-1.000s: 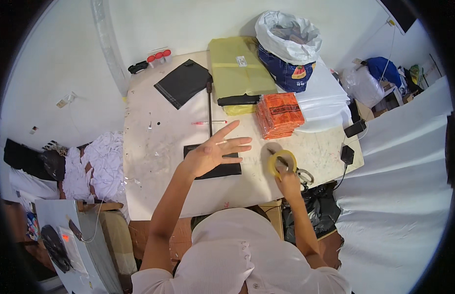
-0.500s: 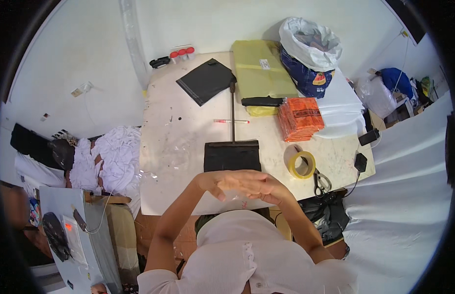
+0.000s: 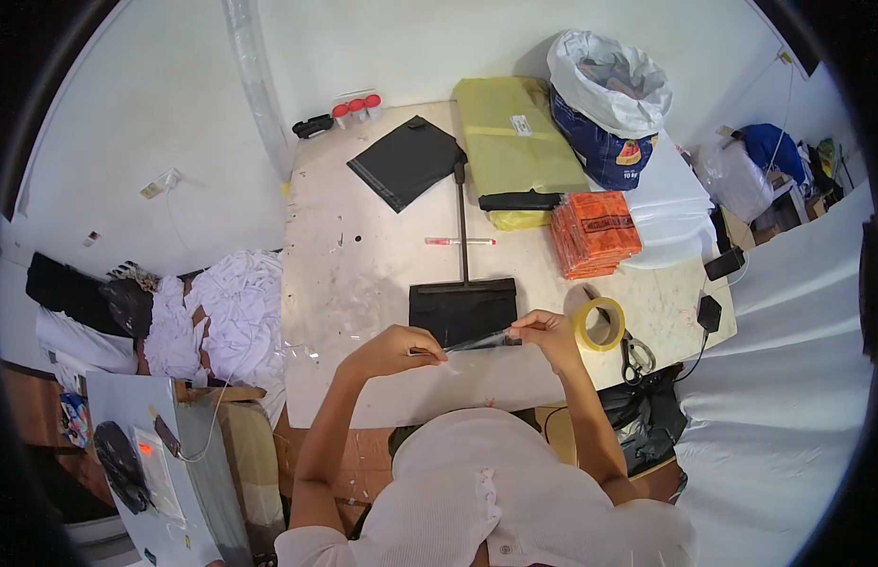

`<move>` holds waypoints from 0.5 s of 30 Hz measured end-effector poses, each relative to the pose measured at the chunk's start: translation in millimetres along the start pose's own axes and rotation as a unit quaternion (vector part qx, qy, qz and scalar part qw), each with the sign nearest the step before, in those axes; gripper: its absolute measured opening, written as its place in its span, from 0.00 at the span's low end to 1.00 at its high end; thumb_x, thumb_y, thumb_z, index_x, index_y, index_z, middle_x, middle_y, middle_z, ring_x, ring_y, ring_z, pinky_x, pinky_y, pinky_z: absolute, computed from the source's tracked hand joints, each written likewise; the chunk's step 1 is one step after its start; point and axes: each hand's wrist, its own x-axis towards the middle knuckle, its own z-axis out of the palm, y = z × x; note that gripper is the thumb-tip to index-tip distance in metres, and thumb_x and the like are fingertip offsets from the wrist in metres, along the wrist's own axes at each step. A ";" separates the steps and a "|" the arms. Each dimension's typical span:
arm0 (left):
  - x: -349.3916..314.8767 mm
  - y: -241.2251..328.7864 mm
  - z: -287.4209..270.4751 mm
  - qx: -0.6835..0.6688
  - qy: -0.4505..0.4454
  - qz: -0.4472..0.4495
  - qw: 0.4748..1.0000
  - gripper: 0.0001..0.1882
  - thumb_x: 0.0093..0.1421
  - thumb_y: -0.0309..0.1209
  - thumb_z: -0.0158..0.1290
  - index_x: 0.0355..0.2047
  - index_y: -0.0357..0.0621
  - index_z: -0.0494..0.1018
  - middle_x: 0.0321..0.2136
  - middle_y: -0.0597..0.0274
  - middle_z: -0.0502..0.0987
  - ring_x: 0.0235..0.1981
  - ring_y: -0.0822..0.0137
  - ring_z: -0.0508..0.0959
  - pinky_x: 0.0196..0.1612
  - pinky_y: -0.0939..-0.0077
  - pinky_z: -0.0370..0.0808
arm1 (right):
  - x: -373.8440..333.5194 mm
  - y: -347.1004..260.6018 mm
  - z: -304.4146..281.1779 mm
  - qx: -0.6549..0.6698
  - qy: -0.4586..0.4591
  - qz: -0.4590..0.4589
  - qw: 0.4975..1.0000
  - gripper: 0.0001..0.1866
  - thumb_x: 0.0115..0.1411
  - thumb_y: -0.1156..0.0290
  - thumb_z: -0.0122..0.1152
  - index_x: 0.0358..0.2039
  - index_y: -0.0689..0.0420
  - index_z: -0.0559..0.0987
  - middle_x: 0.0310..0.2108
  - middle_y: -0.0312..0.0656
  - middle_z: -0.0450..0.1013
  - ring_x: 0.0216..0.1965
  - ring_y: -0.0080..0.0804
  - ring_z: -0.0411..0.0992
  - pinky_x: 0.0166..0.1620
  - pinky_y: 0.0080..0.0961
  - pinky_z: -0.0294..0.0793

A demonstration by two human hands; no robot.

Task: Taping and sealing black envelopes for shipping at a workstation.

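Your fingers are pinched on a clear plastic strip (image 3: 477, 342), left hand (image 3: 393, 348) and right hand (image 3: 545, 333) stretching it btwn them, just above the black sealer (image 3: 462, 310) on the counter (image 3: 363, 274). Step looks like positioning; next needs strip kept taut.

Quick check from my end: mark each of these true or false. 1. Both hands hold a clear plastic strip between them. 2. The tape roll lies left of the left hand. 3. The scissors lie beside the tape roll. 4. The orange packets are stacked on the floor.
1. True: the left hand and right hand hold a clear plastic strip between them.
2. False: the yellow tape roll lies right of the right hand.
3. True: the scissors lie just right of it.
4. False: the orange packets sit on the table.
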 end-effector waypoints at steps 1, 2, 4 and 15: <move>1.3 -0.9 0.6 0.008 0.027 0.040 0.999 0.09 0.52 0.22 0.54 0.35 0.40 0.76 0.37 0.61 0.74 0.38 0.67 0.74 0.43 0.76 0.70 | 3.6 3.1 -1.6 -0.007 0.002 -0.022 1.000 0.06 0.49 0.80 0.60 0.29 0.60 0.77 0.27 0.40 0.76 0.30 0.23 0.73 0.36 0.15 0.69; 2.1 -2.0 1.3 0.014 0.057 0.080 0.995 0.08 0.52 0.22 0.54 0.35 0.40 0.76 0.36 0.61 0.74 0.37 0.67 0.74 0.43 0.77 0.70 | 6.6 3.1 -4.1 -0.007 0.003 -0.019 1.000 0.06 0.49 0.80 0.60 0.29 0.60 0.77 0.27 0.40 0.76 0.30 0.23 0.73 0.36 0.15 0.69; 5.1 -9.9 -0.3 0.035 0.090 0.118 0.988 0.08 0.53 0.23 0.54 0.34 0.39 0.75 0.34 0.61 0.74 0.35 0.69 0.74 0.42 0.78 0.70 | 11.7 1.1 -11.7 -0.045 0.074 -0.070 0.994 0.03 0.51 0.77 0.59 0.29 0.58 0.77 0.29 0.38 0.76 0.30 0.20 0.72 0.35 0.15 0.69; 73.0 8.6 55.8 -0.097 0.323 0.149 0.930 0.29 0.50 0.30 0.59 0.52 0.42 0.61 0.47 0.60 0.66 0.46 0.67 0.69 0.49 0.71 0.66 | -13.3 -90.1 8.9 -0.380 0.171 -0.186 0.890 0.08 0.46 0.82 0.62 0.29 0.62 0.75 0.30 0.38 0.73 0.23 0.19 0.69 0.28 0.18 0.70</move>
